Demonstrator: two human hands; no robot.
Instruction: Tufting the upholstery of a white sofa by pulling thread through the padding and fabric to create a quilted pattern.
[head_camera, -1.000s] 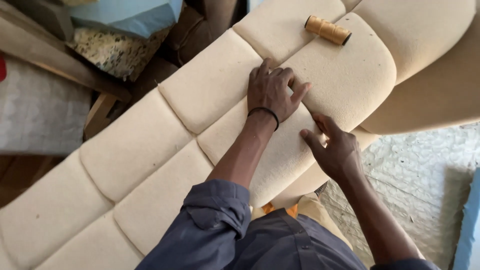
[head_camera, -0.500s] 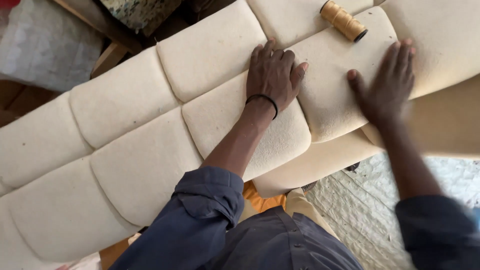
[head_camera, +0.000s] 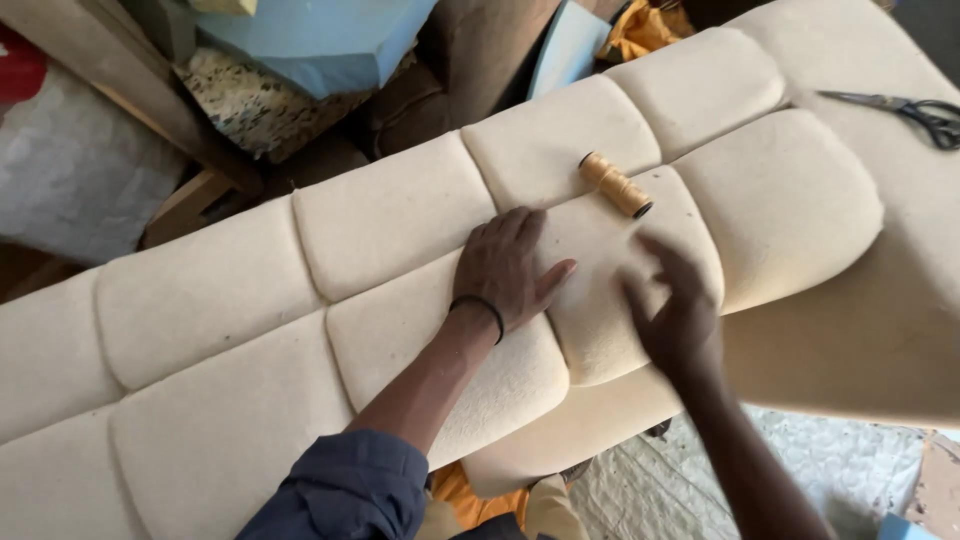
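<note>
Neither hand grips anything: the left hand (head_camera: 505, 268) lies flat, fingers spread, pressed on the cream quilted cushion (head_camera: 390, 240) at mid-frame, and the right hand (head_camera: 672, 310), blurred, is open with fingers apart, touching or just above the neighbouring pad to the right; contact there is hard to tell. A thin black band circles the left wrist, and a dark blue sleeve (head_camera: 345, 490) covers that arm at the bottom of the frame.

The cushion runs across the whole frame from lower left to upper right. Its padded squares are already divided by deep channels, and the foam surface looks bare, with no outer cover on it, so the shaping seems done and covering seems left.

A spool of tan thread (head_camera: 615, 185) lies on the cushion just above the right hand. Scissors (head_camera: 905, 108) rest on the cushion at the upper right edge, well apart from both hands. Blue foam blocks (head_camera: 310, 35) and wooden frame pieces (head_camera: 190, 195) crowd the upper left.
</note>
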